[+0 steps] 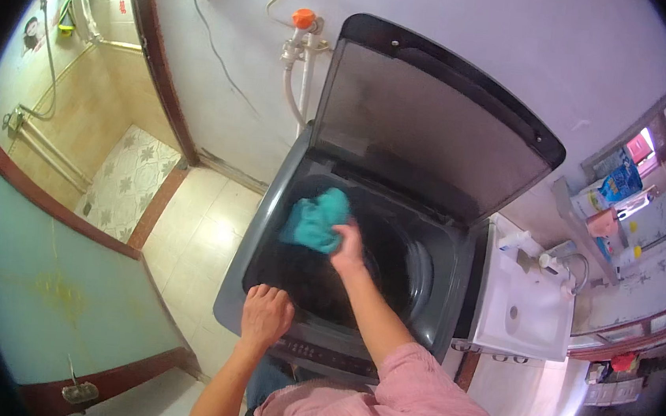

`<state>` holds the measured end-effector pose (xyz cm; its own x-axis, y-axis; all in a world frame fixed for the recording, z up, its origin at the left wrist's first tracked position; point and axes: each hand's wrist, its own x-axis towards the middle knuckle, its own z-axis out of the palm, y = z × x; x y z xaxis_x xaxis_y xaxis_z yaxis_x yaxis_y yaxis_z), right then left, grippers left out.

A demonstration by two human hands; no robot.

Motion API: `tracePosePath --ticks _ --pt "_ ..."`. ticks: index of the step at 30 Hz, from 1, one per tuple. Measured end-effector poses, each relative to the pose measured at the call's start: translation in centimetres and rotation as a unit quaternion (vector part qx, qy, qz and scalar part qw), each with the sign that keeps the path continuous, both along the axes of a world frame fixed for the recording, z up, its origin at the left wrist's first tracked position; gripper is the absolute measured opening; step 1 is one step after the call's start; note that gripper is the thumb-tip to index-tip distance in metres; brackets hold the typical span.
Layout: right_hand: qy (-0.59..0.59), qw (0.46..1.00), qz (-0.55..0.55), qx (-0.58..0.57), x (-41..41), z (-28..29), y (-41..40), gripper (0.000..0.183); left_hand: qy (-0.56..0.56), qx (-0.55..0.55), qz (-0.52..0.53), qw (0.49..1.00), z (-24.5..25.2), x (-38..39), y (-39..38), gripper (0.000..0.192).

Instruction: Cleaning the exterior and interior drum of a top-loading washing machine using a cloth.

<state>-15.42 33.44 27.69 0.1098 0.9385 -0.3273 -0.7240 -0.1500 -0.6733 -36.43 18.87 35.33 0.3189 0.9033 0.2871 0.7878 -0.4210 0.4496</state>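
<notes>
A dark grey top-loading washing machine (223,293) stands before me, its tinted lid (424,115) raised and leaning back. My right hand (348,248) grips the edge of a teal cloth (319,218) over the left part of the machine's opening. The cloth is bunched and a little blurred. On the near left rim of the opening rests my left hand (267,315), its fingers curled down at the edge; whether they grip the rim is hidden. The control panel (320,354) lies along the near side, partly behind my arms.
A white washbasin (528,320) with a faucet (549,262) adjoins on the right, below a shelf of bottles and pouches. An orange-handled water valve (303,19) and hose are on the wall behind. To the left are a doorway to a tiled shower area and a pale green door (65,279).
</notes>
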Motion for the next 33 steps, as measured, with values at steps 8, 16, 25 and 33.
tracePosePath --ticks 8,16,25,33 --pt "-0.101 0.990 -0.081 0.048 -2.8 1.6 4.0 0.022 0.002 -0.046 -0.006 0.999 0.7 0.3 -0.1 0.030" --pt "-0.281 0.951 0.104 0.075 -8.6 2.7 -0.7 0.047 -0.069 0.031 0.026 0.997 -0.5 0.3 -0.5 0.060" --pt "-0.557 0.709 0.373 0.217 -2.4 6.7 -12.0 0.037 -0.086 0.063 0.057 0.993 -1.4 0.4 0.1 0.072" --pt "-0.752 0.499 0.426 0.061 11.9 14.6 -23.2 0.029 -0.042 0.025 0.068 0.996 -1.4 -0.2 -0.4 0.061"
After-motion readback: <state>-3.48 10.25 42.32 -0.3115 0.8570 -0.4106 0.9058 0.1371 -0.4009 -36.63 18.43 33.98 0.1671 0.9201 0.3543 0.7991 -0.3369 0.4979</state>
